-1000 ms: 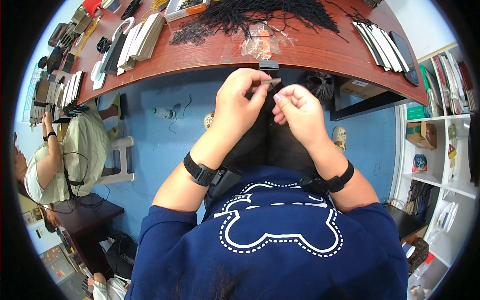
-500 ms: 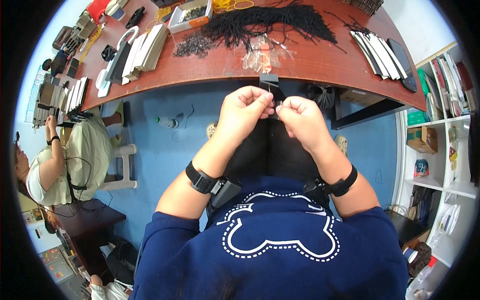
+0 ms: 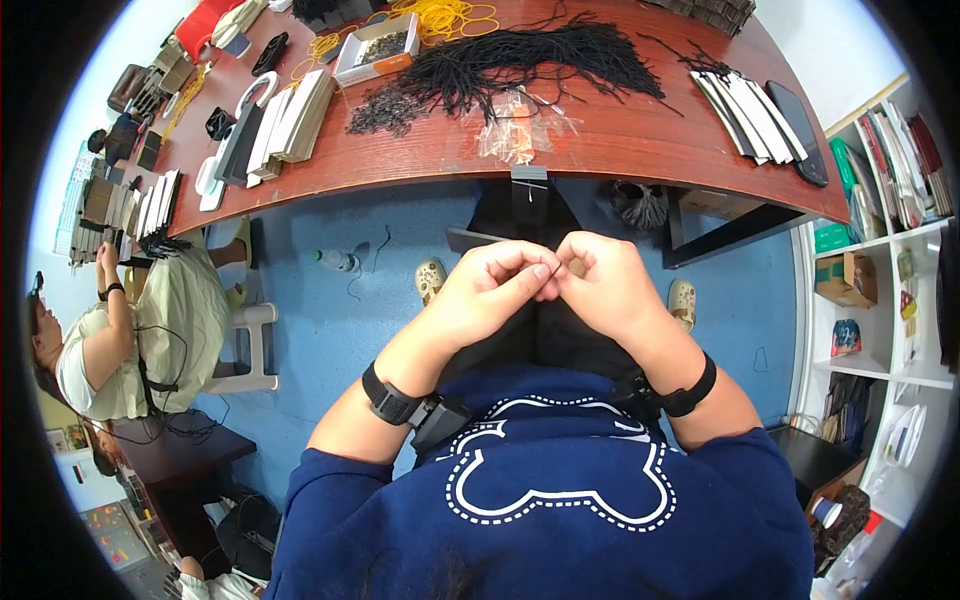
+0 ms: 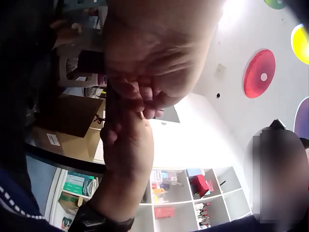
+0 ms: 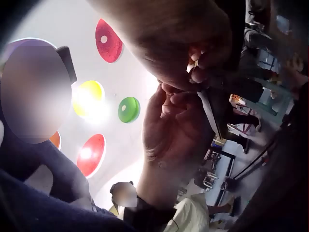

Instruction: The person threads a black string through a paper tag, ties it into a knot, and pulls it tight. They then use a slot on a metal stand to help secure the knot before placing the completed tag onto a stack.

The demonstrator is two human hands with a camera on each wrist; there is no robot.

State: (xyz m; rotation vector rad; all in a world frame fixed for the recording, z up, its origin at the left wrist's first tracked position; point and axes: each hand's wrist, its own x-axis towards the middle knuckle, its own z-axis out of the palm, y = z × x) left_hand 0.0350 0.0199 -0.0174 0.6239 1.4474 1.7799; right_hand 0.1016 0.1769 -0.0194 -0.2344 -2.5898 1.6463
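Note:
Both hands meet fingertip to fingertip in front of the table in the head view. The left hand (image 3: 497,290) has its fingers curled around one end of a dark flat strip (image 3: 474,240), which sticks out to the left behind the knuckles. Thumb and forefinger of the right hand (image 3: 612,285) pinch at a thin dark cord (image 3: 557,270) between the hands; its ends are hidden by fingers. In the right wrist view the strip (image 5: 209,112) shows its pale face beside the left hand (image 5: 176,128). A small dark block (image 3: 529,174) sits at the table edge beyond the hands.
On the table (image 3: 600,150) lie black cords (image 3: 540,55), small dark pieces (image 3: 388,110), an open box (image 3: 376,50), pale strip stacks (image 3: 292,120), more strips (image 3: 748,118) and a phone (image 3: 797,130). Another person (image 3: 110,345) sits at the left. Shelves (image 3: 880,300) stand right.
The hands have moved back from the table edge toward the body and closer together. The strip, earlier between the fingertips, now points out left of the left hand. More tabletop is in view.

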